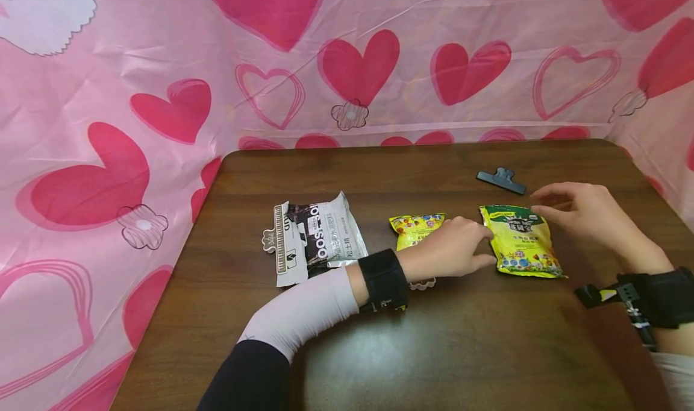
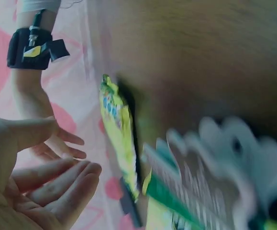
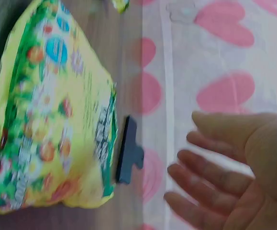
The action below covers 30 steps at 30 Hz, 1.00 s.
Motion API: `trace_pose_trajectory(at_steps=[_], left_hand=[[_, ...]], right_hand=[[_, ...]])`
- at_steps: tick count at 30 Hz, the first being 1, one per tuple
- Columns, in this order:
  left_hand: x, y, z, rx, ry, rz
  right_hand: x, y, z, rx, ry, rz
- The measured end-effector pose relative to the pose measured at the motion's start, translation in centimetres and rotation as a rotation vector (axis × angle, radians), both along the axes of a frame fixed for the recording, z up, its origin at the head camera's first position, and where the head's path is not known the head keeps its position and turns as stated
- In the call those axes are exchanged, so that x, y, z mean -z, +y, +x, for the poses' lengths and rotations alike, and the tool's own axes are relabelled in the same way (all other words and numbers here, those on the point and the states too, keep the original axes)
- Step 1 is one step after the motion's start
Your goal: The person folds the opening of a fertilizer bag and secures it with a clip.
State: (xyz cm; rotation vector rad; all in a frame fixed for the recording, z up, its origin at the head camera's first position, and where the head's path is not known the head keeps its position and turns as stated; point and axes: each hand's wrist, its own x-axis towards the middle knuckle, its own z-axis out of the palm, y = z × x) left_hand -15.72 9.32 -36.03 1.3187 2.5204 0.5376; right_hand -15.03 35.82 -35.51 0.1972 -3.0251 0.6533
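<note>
Your 2 hands are bracketing the bigger yellow snack bag, which lies flat on the brown desk toward its right side. Your left hand comes in from the left with straight, relaxed fingers, tips right at the bag's left edge, touching or just shy of it, hard to call. That grip is wide, holding nothing; the left wrist view shows the palm open with the bag edge-on beside it. Your right hand hovers over the bag's top right corner, fingers spread and loose, so that grip is wide and empty too. The right wrist view backs that up: the palm is clear of the bag, with a gap between. Seems like you're squaring up on both sides so the bag can't skate away. Just behind the bag sits a dark clip, apart from it and untouched. To the bag's left, a smaller yellow packet lies partly under your left wrist, probably only because your arm crosses it to reach over. Further left of that is a silver and black pouch, lying flat with a white clip on its left end. Pink heart-print cloth hangs behind the desk.
</note>
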Motion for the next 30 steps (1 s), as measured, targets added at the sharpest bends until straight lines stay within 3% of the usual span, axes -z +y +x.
trace_pose_trajectory(at_steps=[4, 12, 19, 26, 30], left_hand=[[0.9, 1.6, -0.5, -0.097, -0.090, 0.034], [1.8, 4.0, -2.0, -0.277, -0.235, 0.013], [2.4, 5.4, -3.2, -0.521, -0.445, 0.026], [2.8, 6.5, -3.6, -0.701, -0.499, 0.076], [3.3, 6.5, -3.6, -0.740, -0.536, 0.128]], right_hand=[[0.8, 1.6, -0.3, 0.074, -0.096, -0.009], [2.4, 3.5, -0.7, 0.154, -0.234, 0.011], [3.2, 4.2, -1.0, 0.182, -0.369, -0.064], [3.6, 3.9, -0.9, 0.230, -0.457, -0.201], [4.0, 3.7, -0.8, 0.244, -0.474, -0.263]])
